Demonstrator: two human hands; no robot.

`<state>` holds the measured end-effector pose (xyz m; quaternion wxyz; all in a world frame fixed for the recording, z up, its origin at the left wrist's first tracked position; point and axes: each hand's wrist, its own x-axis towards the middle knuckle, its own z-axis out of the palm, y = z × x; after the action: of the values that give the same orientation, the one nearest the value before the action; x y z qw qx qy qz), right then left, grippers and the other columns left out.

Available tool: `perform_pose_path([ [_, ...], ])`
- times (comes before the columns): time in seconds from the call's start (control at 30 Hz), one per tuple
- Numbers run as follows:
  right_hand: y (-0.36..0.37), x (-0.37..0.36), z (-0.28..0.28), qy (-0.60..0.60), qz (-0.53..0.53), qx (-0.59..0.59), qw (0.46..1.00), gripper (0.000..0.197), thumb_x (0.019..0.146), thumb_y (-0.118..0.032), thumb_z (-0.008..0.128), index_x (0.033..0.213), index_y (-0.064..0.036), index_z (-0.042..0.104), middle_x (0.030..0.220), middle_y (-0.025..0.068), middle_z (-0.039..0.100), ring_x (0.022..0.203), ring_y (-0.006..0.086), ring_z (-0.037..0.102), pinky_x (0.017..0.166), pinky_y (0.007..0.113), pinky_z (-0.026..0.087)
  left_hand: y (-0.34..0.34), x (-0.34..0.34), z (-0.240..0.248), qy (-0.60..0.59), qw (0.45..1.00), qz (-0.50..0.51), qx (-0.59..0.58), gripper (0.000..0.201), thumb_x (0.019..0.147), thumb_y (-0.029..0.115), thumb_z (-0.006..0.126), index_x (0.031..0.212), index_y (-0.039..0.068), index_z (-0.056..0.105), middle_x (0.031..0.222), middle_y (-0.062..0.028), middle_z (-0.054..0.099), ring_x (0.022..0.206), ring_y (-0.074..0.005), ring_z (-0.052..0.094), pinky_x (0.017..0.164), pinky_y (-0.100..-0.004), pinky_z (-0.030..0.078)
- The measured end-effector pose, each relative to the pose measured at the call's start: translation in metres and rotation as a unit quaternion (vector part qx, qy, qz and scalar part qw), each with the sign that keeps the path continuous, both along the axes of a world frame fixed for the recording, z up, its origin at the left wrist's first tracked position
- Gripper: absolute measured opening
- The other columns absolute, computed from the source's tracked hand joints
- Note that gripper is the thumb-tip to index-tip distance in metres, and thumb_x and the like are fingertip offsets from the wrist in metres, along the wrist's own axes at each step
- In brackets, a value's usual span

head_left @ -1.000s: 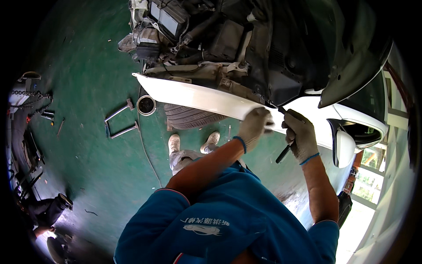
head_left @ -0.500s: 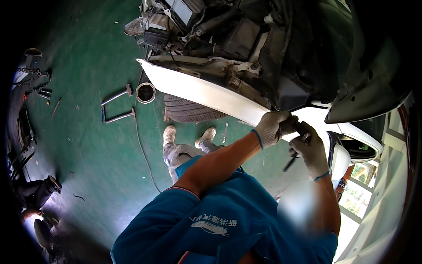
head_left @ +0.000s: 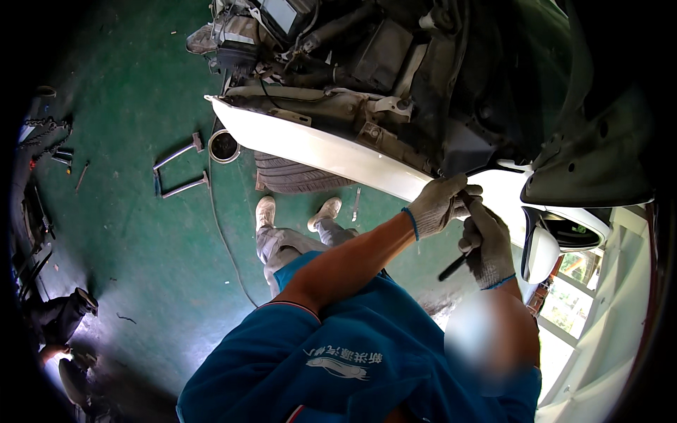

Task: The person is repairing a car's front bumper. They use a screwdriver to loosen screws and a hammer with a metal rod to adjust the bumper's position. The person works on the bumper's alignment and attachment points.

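Note:
My left hand [head_left: 436, 206], in a pale knit glove with a blue cuff, is closed above the rear end of a white car fender [head_left: 317, 151]. What its pinched fingers hold, if anything, is hidden. Just to its right, my gloved right hand [head_left: 488, 247] is wrapped round a tool with a black handle [head_left: 452, 268]. The handle sticks out below the fist toward the lower left. The tool's working end is covered by my fingers, so its exact kind does not show. The two hands meet at the fingertips.
An exposed engine bay [head_left: 381, 63] lies beyond the fender, with a tire [head_left: 300, 174] below it. A white side mirror [head_left: 541, 255] is at the right. On the green floor are a metal frame tool [head_left: 180, 154], a round can [head_left: 224, 146] and a hose. Another person's hand [head_left: 55, 351] shows lower left.
My right hand has turned and shifted slightly down and left, and its tool's black handle now shows more clearly. My left hand stays near the fender. The whole view has shifted slightly.

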<state>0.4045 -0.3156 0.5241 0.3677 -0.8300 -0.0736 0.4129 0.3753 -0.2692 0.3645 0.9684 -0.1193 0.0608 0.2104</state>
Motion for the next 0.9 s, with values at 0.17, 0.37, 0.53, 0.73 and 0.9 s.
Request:
perform_pose_path([
  [0.17,-0.002,0.006,0.004,-0.009,0.086,-0.052,0.995,0.034,0.097,-0.028,0.073,0.115,0.0004,0.067,0.069,-0.0032,0.052,0.053,0.0070,0.047,0.054,0.025,0.048,0.005,-0.002,-0.007,-0.056,0.998,0.006,0.009,0.024,0.105,0.013,0.061,0.112,-0.008,0.068,0.111,-0.0187,0.073,0.104,-0.0284,0.073,0.096,-0.0388,0.062],
  [0.37,-0.003,0.048,0.013,-0.362,0.501,-0.106,0.779,0.032,0.092,-0.019,0.074,0.117,-0.0013,0.068,0.078,0.0003,0.063,0.056,0.0089,0.058,0.052,0.026,0.049,0.002,0.005,0.001,-0.004,1.000,-0.010,-0.005,0.022,0.105,0.011,0.061,0.112,-0.010,0.066,0.108,-0.0204,0.073,0.098,-0.0290,0.074,0.091,-0.0404,0.065],
  [0.53,-0.008,0.004,-0.006,0.015,0.043,-0.005,0.999,0.017,0.097,-0.023,0.071,0.095,-0.0065,0.066,0.072,-0.0035,0.053,0.052,0.0046,0.045,0.048,0.023,0.038,0.003,-0.003,-0.003,-0.036,0.999,0.015,0.008,0.023,0.105,0.012,0.061,0.112,-0.010,0.066,0.108,-0.0232,0.073,0.096,-0.0306,0.076,0.087,-0.0388,0.067],
  [0.73,0.005,0.020,0.006,-0.365,0.520,-0.011,0.772,0.042,0.089,-0.018,0.075,0.126,-0.0036,0.064,0.089,0.0109,0.074,0.070,0.0253,0.072,0.063,0.038,0.056,0.010,-0.003,-0.011,-0.068,0.997,0.005,0.045,0.026,0.108,0.012,0.053,0.107,-0.012,0.065,0.102,-0.0256,0.073,0.090,-0.0325,0.076,0.081,-0.0394,0.067],
  [0.9,0.024,0.036,0.026,-0.396,0.646,-0.200,0.621,0.048,0.087,-0.017,0.071,0.134,-0.0140,0.060,0.087,0.0145,0.075,0.081,0.0389,0.073,0.071,0.050,0.056,0.021,-0.025,0.015,0.157,0.969,-0.081,0.172,0.026,0.103,0.018,0.062,0.107,-0.007,0.066,0.093,-0.0189,0.071,0.085,-0.0285,0.075,0.076,-0.0368,0.065],
])
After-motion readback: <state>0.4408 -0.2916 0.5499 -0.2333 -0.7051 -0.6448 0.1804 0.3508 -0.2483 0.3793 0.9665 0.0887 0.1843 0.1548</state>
